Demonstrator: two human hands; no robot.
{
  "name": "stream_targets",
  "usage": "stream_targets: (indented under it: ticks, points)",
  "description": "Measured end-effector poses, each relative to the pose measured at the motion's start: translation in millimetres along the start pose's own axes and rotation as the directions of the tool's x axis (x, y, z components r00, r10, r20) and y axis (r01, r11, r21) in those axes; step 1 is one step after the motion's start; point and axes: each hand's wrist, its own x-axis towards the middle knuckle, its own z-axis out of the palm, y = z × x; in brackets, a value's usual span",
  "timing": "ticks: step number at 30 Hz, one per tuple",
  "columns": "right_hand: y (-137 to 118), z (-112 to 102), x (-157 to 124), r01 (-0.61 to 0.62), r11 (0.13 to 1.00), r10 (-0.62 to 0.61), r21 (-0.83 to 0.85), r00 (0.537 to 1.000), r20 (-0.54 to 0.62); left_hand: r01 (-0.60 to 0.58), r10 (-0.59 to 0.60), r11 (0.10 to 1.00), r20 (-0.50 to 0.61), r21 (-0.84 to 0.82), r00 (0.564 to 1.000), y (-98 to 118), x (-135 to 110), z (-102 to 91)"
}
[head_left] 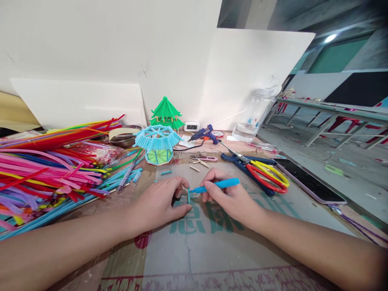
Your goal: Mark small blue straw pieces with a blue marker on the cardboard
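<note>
Between thumb and fingers, my left hand (pixel 169 198) pinches a short thin blue stick (pixel 189 195) upright at its two ends. My right hand (pixel 224 194) grips a blue felt-tip marker (pixel 222 184), its tip pointing left and at or very close to the stick. Just behind the hands lie a short blue stick piece (pixel 166 172) and a few pale bare stick pieces (pixel 195 168). Farther back stands a small model with a light-blue fringed roof (pixel 157 137) and a green-panelled base (pixel 159 156). A green tiered roof (pixel 165 113) rises behind it.
Heaped pipe cleaners (pixel 45 173) fill the left side. A blue glue gun (pixel 206 134), a small digital clock (pixel 191 126) and a clear water bottle (pixel 251 115) stand along the back. Red-and-yellow-handled scissors (pixel 268 173), dark-blue-handled pliers (pixel 242 167) and a phone (pixel 309 180) lie at right.
</note>
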Motion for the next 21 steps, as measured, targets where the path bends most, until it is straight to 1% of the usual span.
stream_targets:
  ticks: [3, 6, 8, 10, 13, 15, 16, 17, 19, 20, 21]
  points:
    - [-1, 0, 0, -0.004, 1.000, 0.004, 0.015, 1.000, 0.007, -0.005, 0.005, 1.000, -0.005, 0.005, 1.000, 0, -1, 0.2]
    - [-2, -2, 0, 0.029, 0.997, -0.024, 0.071, 0.998, -0.062, -0.016, 0.016, 0.999, -0.013, 0.030, 1.000, -1, -3, -0.7]
    - [-3, -3, 2, 0.063, 0.992, -0.050, 0.107, 0.991, -0.120, -0.017, 0.020, 0.996, -0.032, 0.090, 0.999, -2, -4, -1.1]
    - [-2, -5, 4, 0.073, 0.989, -0.054, 0.125, 0.987, -0.150, -0.025, 0.036, 0.983, -0.055, 0.182, 0.998, -5, -3, -1.4]
    - [-2, -6, 6, 0.069, 0.988, -0.049, 0.141, 0.988, -0.143, -0.056, 0.078, 0.957, -0.065, 0.286, 0.995, -8, -1, -5.8]
    - [-1, -7, 7, 0.077, 0.987, -0.057, 0.142, 0.988, -0.141, -0.046, 0.073, 0.950, -0.078, 0.308, 0.994, -11, 2, -15.5]
    - [-1, -7, 6, 0.079, 0.987, -0.060, 0.140, 0.988, -0.141, -0.025, 0.054, 0.948, -0.084, 0.317, 0.995, -12, 3, -23.0]
    - [-1, -7, 6, 0.077, 0.988, -0.057, 0.136, 0.988, -0.143, 0.031, 0.009, 0.945, -0.121, 0.325, 0.993, -15, 5, -31.9]
    - [0, -8, 6, 0.063, 0.988, -0.043, 0.138, 0.989, -0.139, 0.151, -0.101, 0.906, -0.145, 0.396, 0.984, -23, 7, -51.6]
    - [0, -8, 6, 0.053, 0.988, -0.034, 0.145, 0.990, -0.134, 0.222, -0.158, 0.888, -0.185, 0.404, 0.970, -28, 9, -60.7]
    - [0, -8, 6, 0.042, 0.987, -0.023, 0.153, 0.991, -0.129, 0.281, -0.200, 0.892, -0.249, 0.354, 0.948, -34, 10, -68.3]
